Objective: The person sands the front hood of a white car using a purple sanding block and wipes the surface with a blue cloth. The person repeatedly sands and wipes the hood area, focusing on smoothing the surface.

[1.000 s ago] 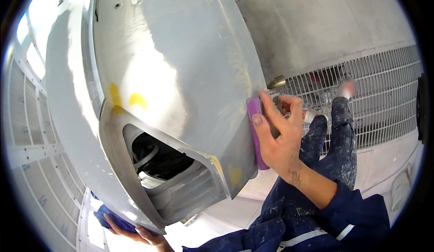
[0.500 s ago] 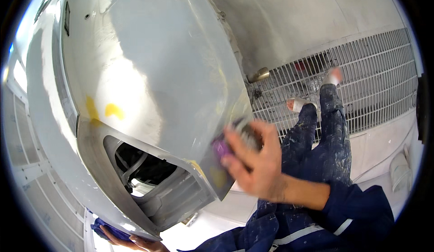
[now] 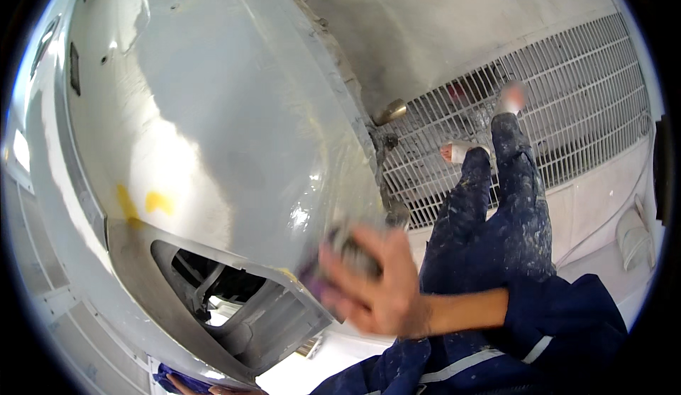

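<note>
A grey-and-white car body panel fills the left and middle, with pale patches and yellow spots. My right hand is closed around a purple and grey sanding pad, smeared by motion. The pad lies against the panel's lower right corner, beside the lamp opening. At the bottom left, my left hand grips a dark blue cloth near the panel's lower edge. Much of that hand is cut off by the frame. Shiny highlights show on the panel just above the pad.
An exhaust pipe sticks out beyond the panel's right edge. Under my feet lies a metal floor grating. A pale bucket-like container stands at the far right, near a thin hose or cable. A light-coloured wall rises on the left.
My right hand has moved the pad left and slightly down along the panel corner. The view has shifted, so the panel sits further left. Bright highlights have appeared above the pad.
</note>
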Demonstrator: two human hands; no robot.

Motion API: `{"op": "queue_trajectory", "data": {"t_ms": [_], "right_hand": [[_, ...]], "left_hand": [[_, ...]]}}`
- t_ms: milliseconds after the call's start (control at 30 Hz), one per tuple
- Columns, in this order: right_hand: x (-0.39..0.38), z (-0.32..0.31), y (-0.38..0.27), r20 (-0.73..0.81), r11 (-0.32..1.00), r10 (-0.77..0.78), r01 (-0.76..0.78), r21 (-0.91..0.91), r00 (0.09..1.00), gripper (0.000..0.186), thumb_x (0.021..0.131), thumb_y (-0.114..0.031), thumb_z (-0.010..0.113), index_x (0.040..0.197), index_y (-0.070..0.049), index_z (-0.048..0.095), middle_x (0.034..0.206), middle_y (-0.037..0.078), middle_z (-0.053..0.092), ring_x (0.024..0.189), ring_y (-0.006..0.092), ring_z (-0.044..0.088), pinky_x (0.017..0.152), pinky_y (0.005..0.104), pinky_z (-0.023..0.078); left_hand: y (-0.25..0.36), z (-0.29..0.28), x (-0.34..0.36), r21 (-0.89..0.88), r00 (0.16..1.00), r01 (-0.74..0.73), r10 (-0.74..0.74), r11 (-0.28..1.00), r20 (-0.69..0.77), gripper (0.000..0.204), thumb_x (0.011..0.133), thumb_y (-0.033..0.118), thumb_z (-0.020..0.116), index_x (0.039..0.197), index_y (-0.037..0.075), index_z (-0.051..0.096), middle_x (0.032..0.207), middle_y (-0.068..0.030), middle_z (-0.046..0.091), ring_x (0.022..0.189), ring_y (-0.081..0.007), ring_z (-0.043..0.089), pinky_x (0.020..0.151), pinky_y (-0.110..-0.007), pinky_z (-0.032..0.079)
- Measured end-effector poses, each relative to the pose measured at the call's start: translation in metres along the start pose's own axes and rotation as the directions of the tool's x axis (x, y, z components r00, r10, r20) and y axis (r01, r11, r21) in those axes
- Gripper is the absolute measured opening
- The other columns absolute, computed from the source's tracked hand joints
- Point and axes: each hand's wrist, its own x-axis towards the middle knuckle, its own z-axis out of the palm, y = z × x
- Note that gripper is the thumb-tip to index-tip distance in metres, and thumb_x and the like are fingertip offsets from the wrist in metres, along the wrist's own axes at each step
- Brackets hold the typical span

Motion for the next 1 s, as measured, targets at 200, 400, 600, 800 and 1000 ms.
{"op": "queue_trajectory", "data": {"t_ms": [200, 400, 600, 800, 1000], "right_hand": [[0.028, -0.008, 0.025, -0.050, 0.998, -0.037, 0.034, -0.062, 0.998, 0.052, 0.084, -0.030, 0.081, 0.130, -0.006, 0.071, 0.131, 0.025, 0.058, 0.101, 0.0343, 0.059, 0.081, 0.0448, 0.048], [-0.022, -0.014, 0.014, 0.009, 0.997, -0.058, 0.057, 0.046, 0.998, 0.053, 0.083, -0.028, 0.082, 0.128, -0.003, 0.071, 0.128, 0.027, 0.059, 0.102, 0.0349, 0.059, 0.081, 0.0465, 0.048], [0.024, -0.006, 0.032, -0.110, 0.996, 0.080, -0.084, -0.039, 0.991, 0.049, 0.083, -0.025, 0.081, 0.125, -0.003, 0.074, 0.129, 0.025, 0.059, 0.100, 0.0336, 0.056, 0.090, 0.0459, 0.048], [0.012, -0.017, 0.039, -0.058, 0.999, -0.017, 0.015, -0.034, 0.998, 0.051, 0.084, -0.024, 0.080, 0.127, 0.000, 0.071, 0.126, 0.026, 0.059, 0.103, 0.0386, 0.056, 0.088, 0.0454, 0.048], [-0.022, -0.015, 0.037, -0.089, 0.999, -0.010, 0.006, -0.045, 0.996, 0.052, 0.083, -0.020, 0.079, 0.129, 0.002, 0.069, 0.126, 0.026, 0.058, 0.103, 0.0400, 0.057, 0.088, 0.0452, 0.047]], "left_hand": [[-0.002, 0.003, 0.017, -0.023, 0.962, -0.264, 0.262, 0.964, -0.073, 0.048, 0.107, 0.039, 0.045, 0.134, 0.001, 0.056, 0.149, -0.0305, 0.048, 0.135, -0.0454, 0.050, 0.105, -0.063, 0.044], [-0.013, -0.001, 0.010, 0.005, 0.994, -0.106, 0.106, 0.994, -0.005, 0.057, 0.110, 0.047, 0.032, 0.147, 0.007, 0.049, 0.152, -0.0325, 0.044, 0.141, -0.0523, 0.041, 0.110, -0.070, 0.034], [-0.005, 0.002, 0.014, -0.020, 0.991, -0.132, 0.131, 0.991, -0.014, 0.053, 0.112, 0.045, 0.029, 0.152, 0.014, 0.044, 0.152, -0.0318, 0.045, 0.142, -0.0543, 0.039, 0.111, -0.072, 0.032], [0.036, 0.014, 0.013, -0.065, 0.989, 0.146, -0.148, 0.987, -0.022, 0.046, 0.113, 0.042, 0.029, 0.152, 0.021, 0.042, 0.151, -0.0309, 0.046, 0.141, -0.0551, 0.040, 0.110, -0.073, 0.033], [0.007, -0.005, 0.019, 0.094, 0.996, -0.072, 0.066, 0.993, 0.065, 0.045, 0.113, 0.041, 0.030, 0.152, 0.020, 0.035, 0.151, -0.0328, 0.045, 0.137, -0.0584, 0.043, 0.105, -0.076, 0.036]]}}
